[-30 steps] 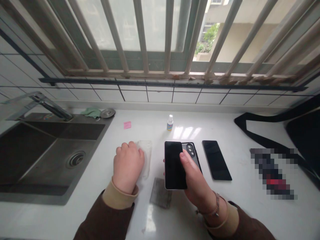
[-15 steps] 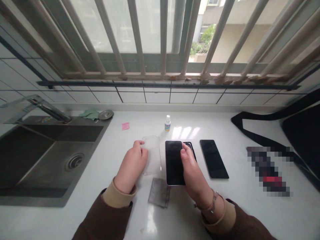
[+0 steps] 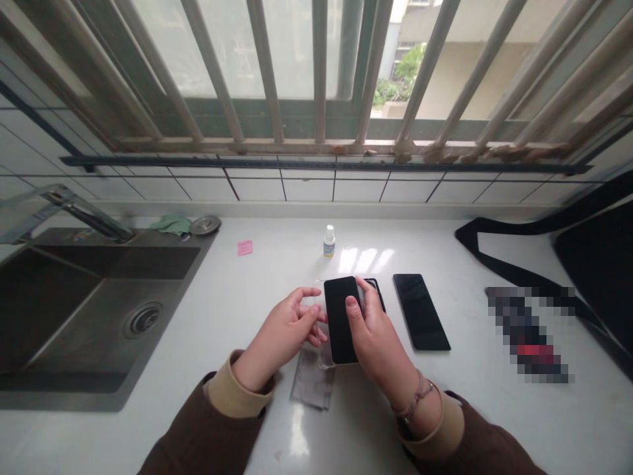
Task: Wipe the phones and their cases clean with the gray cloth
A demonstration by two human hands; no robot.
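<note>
While the right hand [image 3: 376, 323] grips a black-screened phone [image 3: 340, 320] above the middle of the counter, with the thumb over its right edge, the left hand [image 3: 294, 326] is at the phone's left edge, its fingers partly bent and spread. A clear case [image 3: 325, 356] shows its rim beside and below the phone; whether the left hand grips it, one cannot tell. The small white-capped bottle [image 3: 329, 243] stands upright, and its contents cannot be seen. A grey translucent packet [image 3: 311, 386] lies flat, partly under the left hand; what it holds is not clear.

Behind the right hand, a black-rimmed object [image 3: 376, 290] is mostly hidden. A pixelated item [image 3: 529, 336] cannot be recognised, and both sleeves [image 3: 208, 429] are cut off by the lower border.

On the white, glossy counter [image 3: 366, 435] lie also a second phone [image 3: 422, 312] and a pink note [image 3: 244, 248]. The steel sink [image 3: 173, 260] is at left; above the tiled wall [image 3: 309, 190] there is a barred window [image 3: 291, 59].
</note>
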